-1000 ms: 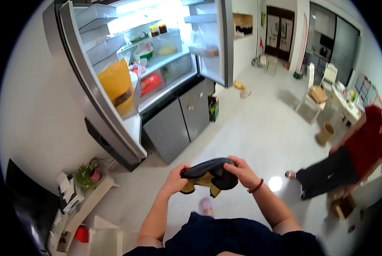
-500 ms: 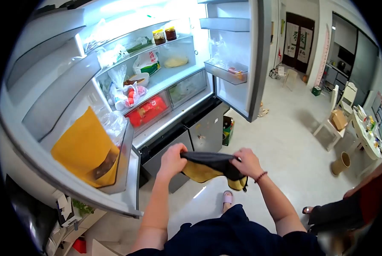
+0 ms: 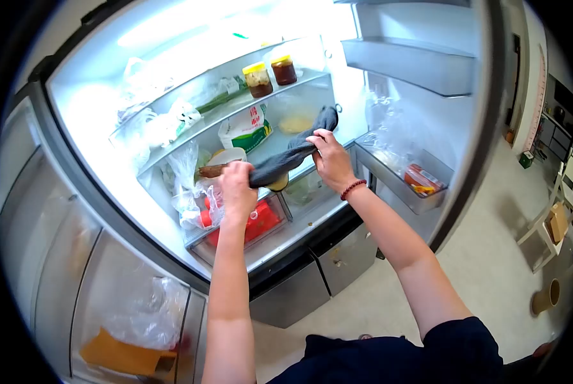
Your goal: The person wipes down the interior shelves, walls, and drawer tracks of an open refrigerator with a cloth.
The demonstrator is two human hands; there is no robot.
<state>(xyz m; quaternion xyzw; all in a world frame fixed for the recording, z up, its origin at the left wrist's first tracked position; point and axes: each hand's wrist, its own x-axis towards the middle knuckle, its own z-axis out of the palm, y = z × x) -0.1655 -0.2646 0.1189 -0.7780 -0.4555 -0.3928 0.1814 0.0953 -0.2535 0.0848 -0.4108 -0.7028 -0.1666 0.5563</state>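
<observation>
Between my two hands stretches a dark grey cloth, bunched lengthwise, with a bit of its yellow side showing underneath. My left hand is closed around its left end, in front of the bagged red items. My right hand grips it nearer the other end, and a loose tip sticks up past my fingers. Both hands are at the opening of the lit fridge, before the middle shelf. Behind the cloth stand a white bowl and a white and green bag; the cloth partly covers the shelf edge.
Two yellow-lidded jars stand on the upper shelf. A drawer with a red package lies below. The right door bin holds packets; the left door holds a yellow envelope and plastic bags. A chair stands at right.
I have moved closer to the fridge. My hands have risen from below the shelves to shelf height, and the cloth, spread out before, is now bunched into a narrow strip.
</observation>
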